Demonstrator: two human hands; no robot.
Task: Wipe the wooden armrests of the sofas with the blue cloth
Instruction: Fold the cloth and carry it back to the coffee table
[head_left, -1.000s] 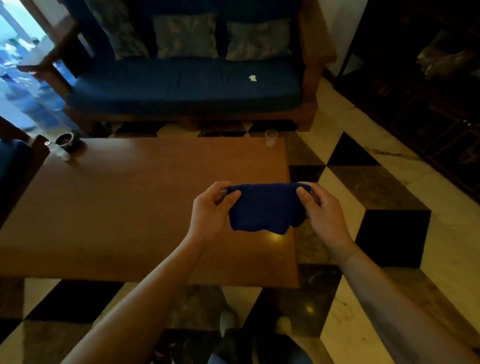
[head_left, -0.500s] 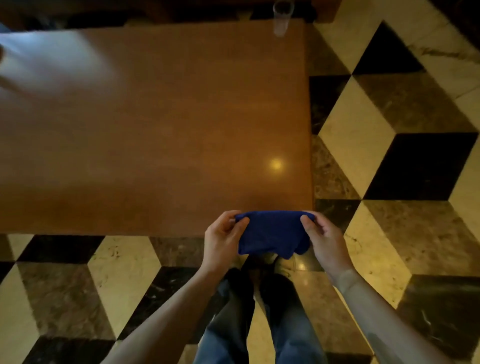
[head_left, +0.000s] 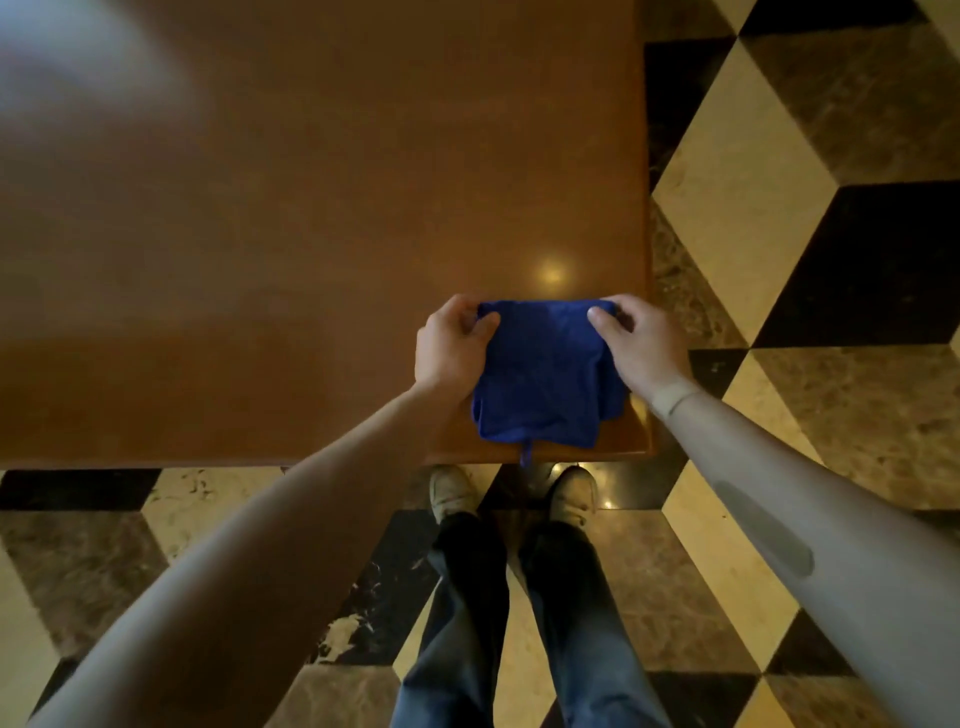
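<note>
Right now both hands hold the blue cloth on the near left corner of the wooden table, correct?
Not quite. The head view shows the left hand and right hand holding the blue cloth on the near right corner of the wooden table, not the left.

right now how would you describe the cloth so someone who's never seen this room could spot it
Find the big brown wooden table over the checkered stone floor. At its near right corner, just above the person's shoes, lies the blue cloth, pinched by the left hand and right hand. It is the only vivid blue thing.
</note>
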